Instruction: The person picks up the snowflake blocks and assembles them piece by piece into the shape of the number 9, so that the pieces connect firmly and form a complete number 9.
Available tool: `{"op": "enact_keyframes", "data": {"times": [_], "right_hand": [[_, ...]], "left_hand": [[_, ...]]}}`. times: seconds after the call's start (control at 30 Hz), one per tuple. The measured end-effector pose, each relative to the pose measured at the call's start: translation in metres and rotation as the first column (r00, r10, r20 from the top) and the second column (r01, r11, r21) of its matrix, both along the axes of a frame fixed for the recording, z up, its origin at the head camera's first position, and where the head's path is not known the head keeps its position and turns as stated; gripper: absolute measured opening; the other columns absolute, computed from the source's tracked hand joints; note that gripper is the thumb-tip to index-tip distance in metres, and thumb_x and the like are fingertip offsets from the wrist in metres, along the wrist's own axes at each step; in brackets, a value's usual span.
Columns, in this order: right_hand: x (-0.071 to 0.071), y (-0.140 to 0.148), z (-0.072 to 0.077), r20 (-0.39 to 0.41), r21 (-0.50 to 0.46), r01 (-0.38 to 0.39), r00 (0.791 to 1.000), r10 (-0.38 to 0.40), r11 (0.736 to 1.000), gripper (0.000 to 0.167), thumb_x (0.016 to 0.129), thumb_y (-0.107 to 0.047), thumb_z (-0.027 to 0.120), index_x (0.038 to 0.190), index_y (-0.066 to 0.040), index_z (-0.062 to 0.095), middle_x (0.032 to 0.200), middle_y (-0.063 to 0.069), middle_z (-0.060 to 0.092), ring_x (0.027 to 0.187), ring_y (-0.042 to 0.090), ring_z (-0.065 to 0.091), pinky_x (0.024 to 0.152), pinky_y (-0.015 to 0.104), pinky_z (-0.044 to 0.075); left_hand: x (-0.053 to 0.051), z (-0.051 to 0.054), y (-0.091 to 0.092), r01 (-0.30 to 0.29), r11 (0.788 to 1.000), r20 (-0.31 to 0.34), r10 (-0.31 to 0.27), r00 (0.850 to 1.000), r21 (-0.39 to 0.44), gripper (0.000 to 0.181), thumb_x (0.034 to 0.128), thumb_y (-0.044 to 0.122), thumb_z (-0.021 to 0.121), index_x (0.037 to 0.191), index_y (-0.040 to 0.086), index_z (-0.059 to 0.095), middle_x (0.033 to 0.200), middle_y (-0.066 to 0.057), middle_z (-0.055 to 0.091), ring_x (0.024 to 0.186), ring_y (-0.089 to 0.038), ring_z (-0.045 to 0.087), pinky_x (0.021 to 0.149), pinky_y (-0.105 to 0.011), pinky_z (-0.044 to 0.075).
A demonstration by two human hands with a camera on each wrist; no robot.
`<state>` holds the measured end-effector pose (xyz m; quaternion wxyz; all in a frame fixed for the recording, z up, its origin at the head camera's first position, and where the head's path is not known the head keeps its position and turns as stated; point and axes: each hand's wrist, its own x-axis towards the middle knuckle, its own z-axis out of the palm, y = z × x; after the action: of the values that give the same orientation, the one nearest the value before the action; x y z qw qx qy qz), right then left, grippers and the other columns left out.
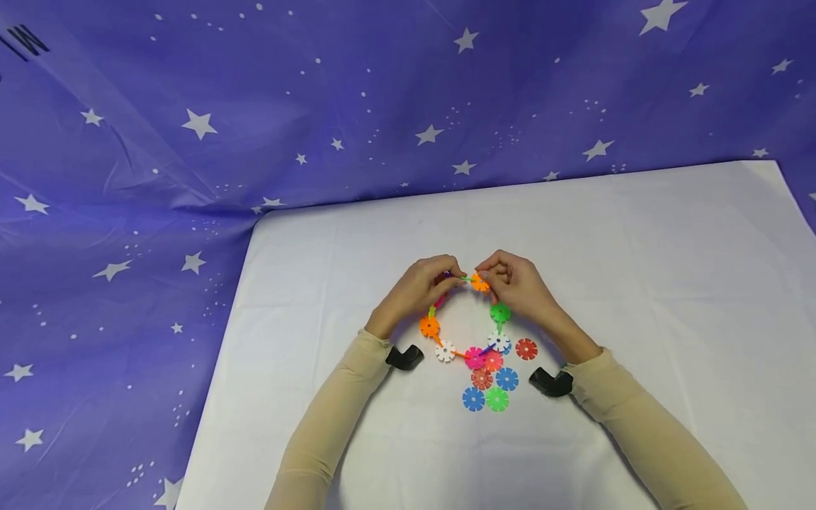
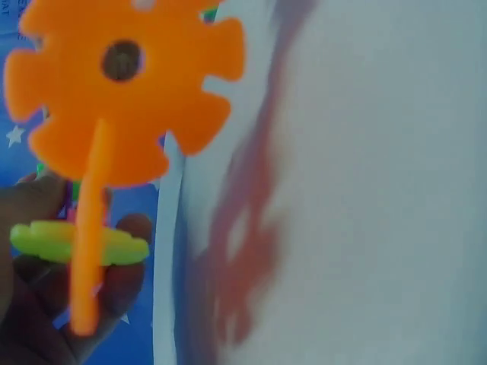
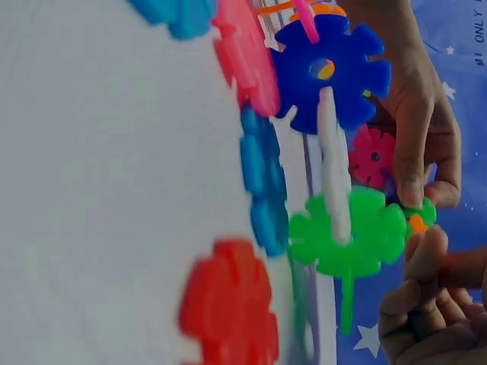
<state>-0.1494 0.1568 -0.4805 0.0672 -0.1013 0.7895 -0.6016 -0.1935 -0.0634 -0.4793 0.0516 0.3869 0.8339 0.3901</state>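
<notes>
Slotted plastic discs, joined edge to edge, make a loop of mixed colours between the two hands. My left hand [image 1: 422, 285] pinches a green disc [image 3: 428, 211] at the far side of the loop. An orange disc [image 1: 480, 282] is pinched by my right hand [image 1: 513, 285], touching or meeting the green one; fingers hide the joint. Down the right side hang another green disc [image 1: 500, 313] and a white disc [image 1: 499, 341]. A pink disc [image 1: 474, 358] is nearest the body. A second orange disc [image 2: 179, 61] and a yellow-green disc [image 2: 125, 247] sit on the left side.
Loose discs lie on the white table [image 1: 637, 283] below the loop: a red disc [image 1: 526, 348], blue disc [image 1: 473, 399], green disc [image 1: 497, 399] and several others. Black curved pieces [image 1: 405, 357] sit at both wrists. A purple star-patterned cloth [image 1: 382, 92] hangs behind.
</notes>
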Motion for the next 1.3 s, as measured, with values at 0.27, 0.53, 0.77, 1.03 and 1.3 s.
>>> {"op": "enact_keyframes", "data": {"times": [0.27, 0.53, 0.77, 1.03, 1.3], "right_hand": [[0.002, -0.003, -0.001, 0.03, -0.013, 0.018, 0.999, -0.017, 1.0, 0.014, 0.1, -0.012, 0.056, 0.106, -0.001, 0.061, 0.07, 0.025, 0.063, 0.053, 0.031, 0.061, 0.043, 0.025, 0.044], [-0.006, 0.009, 0.002, 0.08, 0.119, -0.079, 0.994, 0.07, 0.99, 0.027, 0.102, -0.019, 0.052, 0.123, -0.002, 0.057, 0.074, 0.016, 0.065, 0.06, 0.024, 0.064, 0.055, 0.025, 0.048], [-0.009, 0.029, 0.01, 0.017, 0.25, -0.124, 0.992, 0.124, 0.96, 0.029, 0.102, -0.021, 0.052, 0.123, -0.005, 0.063, 0.094, 0.018, 0.069, 0.069, 0.026, 0.065, 0.059, 0.026, 0.045], [-0.011, 0.062, 0.021, -0.009, 0.209, -0.076, 0.997, 0.08, 0.975, 0.026, 0.102, -0.018, 0.054, 0.121, -0.003, 0.064, 0.106, 0.018, 0.07, 0.072, 0.028, 0.065, 0.057, 0.026, 0.043], [-0.009, 0.075, 0.024, -0.012, 0.208, -0.124, 0.991, 0.13, 0.97, 0.027, 0.102, -0.017, 0.052, 0.122, -0.001, 0.062, 0.106, 0.019, 0.069, 0.076, 0.03, 0.064, 0.062, 0.027, 0.045]], "left_hand": [[0.002, 0.001, 0.002, -0.02, 1.0, -0.005, 0.02, 1.0, 0.001, 0.005, 0.0956, 0.018, 0.063, 0.093, 0.013, 0.065, 0.085, 0.002, 0.063, 0.065, -0.008, 0.047, 0.062, -0.022, 0.04], [-0.002, 0.002, -0.001, 0.027, 0.997, 0.089, -0.021, 0.996, -0.071, 0.018, 0.0947, 0.021, 0.065, 0.111, 0.014, 0.062, 0.105, 0.002, 0.063, 0.08, -0.01, 0.051, 0.073, -0.024, 0.045], [-0.011, 0.003, -0.015, 0.002, 0.994, 0.169, 0.016, 0.986, -0.109, 0.024, 0.0935, 0.021, 0.067, 0.116, 0.014, 0.063, 0.108, 0.001, 0.062, 0.083, -0.015, 0.051, 0.074, -0.027, 0.045], [-0.033, 0.0, -0.039, -0.085, 0.991, 0.213, 0.105, 0.971, -0.102, 0.023, 0.0936, 0.018, 0.067, 0.116, 0.013, 0.064, 0.106, -0.002, 0.065, 0.077, -0.018, 0.05, 0.072, -0.027, 0.042], [-0.04, 0.001, -0.045, -0.052, 0.989, 0.217, 0.082, 0.973, -0.14, 0.027, 0.0926, 0.017, 0.068, 0.119, 0.013, 0.064, 0.114, -0.003, 0.064, 0.089, -0.02, 0.05, 0.081, -0.031, 0.042]]}}
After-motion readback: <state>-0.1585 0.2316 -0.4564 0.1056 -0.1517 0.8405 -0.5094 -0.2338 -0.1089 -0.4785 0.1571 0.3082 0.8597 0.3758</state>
